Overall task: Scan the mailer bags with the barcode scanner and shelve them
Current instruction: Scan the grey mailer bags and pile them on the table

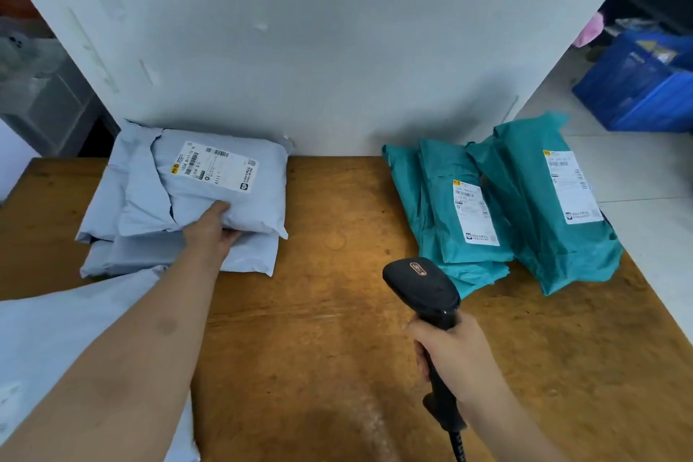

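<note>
The wooden table (pixel 337 330) carries grey mailer bags (pixel 150 199) left and teal mailer bags (pixel 525 206) right.

- Your light is soft, even and rather dim; nothing blows out.
- A warmer, brighter patch lies on the wooden table (pixel 337 199) just ahead of the barcode scanner (pixel 420 281).
- The table darkens toward you, with a broad shadow at its near edge.
- A faint grey shadow falls on the right part of the white wall (pixel 337 49).
- The wide lens splays the wall's side edges outward.
- The label on the top grey mailer bag (pixel 255 206) reads partly; those on the teal mailer bags (pixel 525 236) smear.
- The blue crate (pixel 637 97) looks soft.
</note>
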The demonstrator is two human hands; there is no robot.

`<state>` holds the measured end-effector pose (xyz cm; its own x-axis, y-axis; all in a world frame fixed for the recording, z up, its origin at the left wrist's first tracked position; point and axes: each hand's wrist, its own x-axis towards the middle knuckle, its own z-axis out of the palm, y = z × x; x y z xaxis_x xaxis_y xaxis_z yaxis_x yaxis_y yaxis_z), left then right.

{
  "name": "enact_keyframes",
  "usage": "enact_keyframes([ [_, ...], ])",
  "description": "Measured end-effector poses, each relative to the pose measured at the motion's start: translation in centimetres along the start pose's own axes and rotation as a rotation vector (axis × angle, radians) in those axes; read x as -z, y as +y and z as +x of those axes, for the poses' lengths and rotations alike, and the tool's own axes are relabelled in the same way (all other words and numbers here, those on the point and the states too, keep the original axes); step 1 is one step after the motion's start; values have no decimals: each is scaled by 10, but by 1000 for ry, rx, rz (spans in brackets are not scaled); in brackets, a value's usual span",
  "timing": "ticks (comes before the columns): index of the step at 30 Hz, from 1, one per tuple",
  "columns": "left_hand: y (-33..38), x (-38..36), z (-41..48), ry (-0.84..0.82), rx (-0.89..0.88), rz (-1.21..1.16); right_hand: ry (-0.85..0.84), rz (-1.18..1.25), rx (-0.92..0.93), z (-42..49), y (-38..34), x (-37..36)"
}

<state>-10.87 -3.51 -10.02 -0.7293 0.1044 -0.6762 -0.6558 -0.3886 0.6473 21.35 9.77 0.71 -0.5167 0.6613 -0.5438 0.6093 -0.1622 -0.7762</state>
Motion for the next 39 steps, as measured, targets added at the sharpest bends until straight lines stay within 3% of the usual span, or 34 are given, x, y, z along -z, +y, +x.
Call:
enact_keyframes([
  [3,-4,14,-19,-69,-41,99,17,25,22,-1,-1,0],
  [7,-24,52,-66,-311,-46,288,28,28,83,-5,-1,2],
  [11,-80,100,-113,-439,102,580,5,34,113,-16,4,-2],
  [16,-123,137,-141,-435,232,820,-120,7,7,-35,23,-12],
  [22,-121,145,-145,-410,301,783,-255,-88,-60,-54,42,-28],
  [39,-124,145,-155,-354,230,862,-251,-63,-122,-68,38,-44],
])
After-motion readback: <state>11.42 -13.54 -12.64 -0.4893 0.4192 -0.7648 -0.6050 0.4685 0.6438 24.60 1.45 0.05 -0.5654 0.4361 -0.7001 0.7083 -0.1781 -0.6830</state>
